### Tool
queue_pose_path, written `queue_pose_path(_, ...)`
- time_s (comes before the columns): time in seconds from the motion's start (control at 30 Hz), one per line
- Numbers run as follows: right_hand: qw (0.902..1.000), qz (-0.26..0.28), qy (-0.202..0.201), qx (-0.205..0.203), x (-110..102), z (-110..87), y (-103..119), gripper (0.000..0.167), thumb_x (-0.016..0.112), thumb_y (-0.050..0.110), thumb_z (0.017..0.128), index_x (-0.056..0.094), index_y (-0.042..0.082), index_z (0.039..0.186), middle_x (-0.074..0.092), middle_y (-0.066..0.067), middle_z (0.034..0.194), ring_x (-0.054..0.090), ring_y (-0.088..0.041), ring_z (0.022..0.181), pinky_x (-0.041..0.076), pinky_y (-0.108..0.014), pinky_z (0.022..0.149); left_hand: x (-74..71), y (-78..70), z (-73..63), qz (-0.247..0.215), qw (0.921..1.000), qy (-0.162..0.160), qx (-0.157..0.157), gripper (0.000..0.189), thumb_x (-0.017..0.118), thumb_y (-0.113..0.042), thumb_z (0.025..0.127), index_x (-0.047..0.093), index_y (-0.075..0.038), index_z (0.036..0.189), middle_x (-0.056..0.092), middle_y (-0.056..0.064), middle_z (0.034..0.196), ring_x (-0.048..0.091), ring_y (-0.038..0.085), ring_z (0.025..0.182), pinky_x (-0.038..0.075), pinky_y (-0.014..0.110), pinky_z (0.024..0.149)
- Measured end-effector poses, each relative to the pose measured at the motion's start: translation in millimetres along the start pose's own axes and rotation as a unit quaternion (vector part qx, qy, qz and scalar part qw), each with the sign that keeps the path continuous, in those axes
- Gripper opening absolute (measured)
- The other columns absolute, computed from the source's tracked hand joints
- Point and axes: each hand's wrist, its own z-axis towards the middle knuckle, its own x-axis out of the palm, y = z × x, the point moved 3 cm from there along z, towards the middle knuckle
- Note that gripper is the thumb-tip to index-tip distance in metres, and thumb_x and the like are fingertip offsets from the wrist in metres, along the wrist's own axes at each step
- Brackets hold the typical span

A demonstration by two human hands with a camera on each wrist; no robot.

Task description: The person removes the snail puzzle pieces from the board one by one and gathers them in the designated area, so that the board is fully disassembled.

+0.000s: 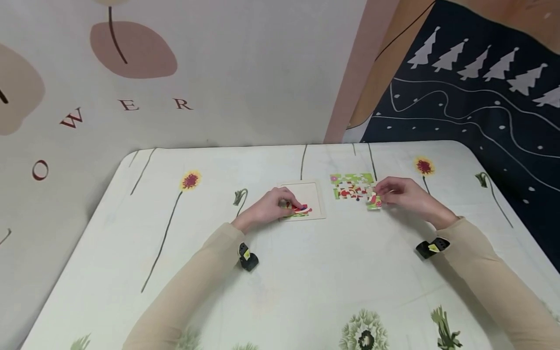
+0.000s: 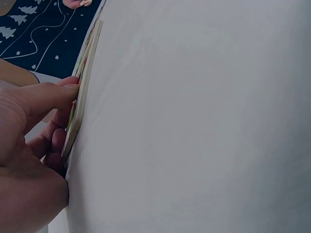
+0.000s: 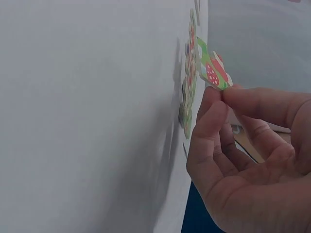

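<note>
My left hand (image 1: 273, 208) is at a shallow, pale puzzle tray (image 1: 323, 201), its thumb and forefinger close together on a red-and-blue puzzle piece (image 1: 303, 209) low in the tray. From the left wrist view the tray (image 2: 81, 104) appears edge-on, with the thumb and fingertips against its face. My right hand (image 1: 404, 197) pinches a green puzzle piece (image 3: 214, 72) with red, white-dotted shapes between thumb and forefinger. That piece is raised beside several loose pieces (image 3: 189, 73), which lie in a cluster (image 1: 350, 187) to the right of the tray.
A white cloth with printed flowers (image 1: 190, 181) covers the table. A pale printed curtain (image 1: 262, 73) hangs behind it, and a dark cloth with white trees (image 1: 459, 107) hangs at the right. Each wrist carries a small black camera (image 1: 248, 257).
</note>
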Motion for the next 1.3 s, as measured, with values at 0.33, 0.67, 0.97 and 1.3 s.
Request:
queue_pose_path(0.33,1.0000,-0.007,0.003,0.006,-4.5,-0.2,-6.1,0.026,0.062,0.005,0.094,0.063,-0.006,0.118,0.066,-0.007,0.101,0.056,-0.001,0.084,0.050,-0.021,0.072,0.3,0.4,-1.1,-0.003,1.0000,-0.002,0.003,0.020,0.067,-0.003,0.088,0.076,-0.006,0.106,0.068,0.010,0.112,0.054,0.024,0.113,0.039,0.035,0.097)
queue_pose_path(0.67,0.9996,-0.016,0.017,0.015,-3.7,2.5,-10.8,0.025,0.059,0.005,0.096,0.062,-0.007,0.118,0.065,-0.009,0.097,0.053,-0.007,0.075,0.048,-0.024,0.066,0.2,-1.2,-1.3,-0.002,1.0000,0.000,0.005,0.022,0.066,-0.002,0.088,0.076,-0.006,0.107,0.068,0.010,0.113,0.054,0.024,0.113,0.039,0.035,0.097)
queue_pose_path(0.97,0.9996,-0.015,0.012,0.021,-3.3,3.8,-10.3,0.026,0.060,0.008,0.096,0.063,-0.006,0.118,0.064,-0.007,0.097,0.053,-0.006,0.076,0.049,-0.024,0.066,-0.3,-2.1,-0.5,-0.017,0.9998,-0.003,-0.001,0.024,0.065,0.002,0.089,0.076,-0.007,0.109,0.069,0.009,0.113,0.055,0.022,0.111,0.040,0.031,0.094)
queue_pose_path(1.3,0.9988,-0.031,0.001,0.037,-3.1,3.4,-11.4,0.028,0.061,0.010,0.097,0.063,-0.005,0.120,0.065,-0.013,0.105,0.054,-0.006,0.080,0.049,-0.023,0.067,0.5,-2.0,-1.6,-0.001,0.9997,-0.016,-0.018,0.023,0.067,-0.002,0.089,0.076,-0.009,0.109,0.069,0.007,0.115,0.055,0.020,0.111,0.040,0.032,0.097)
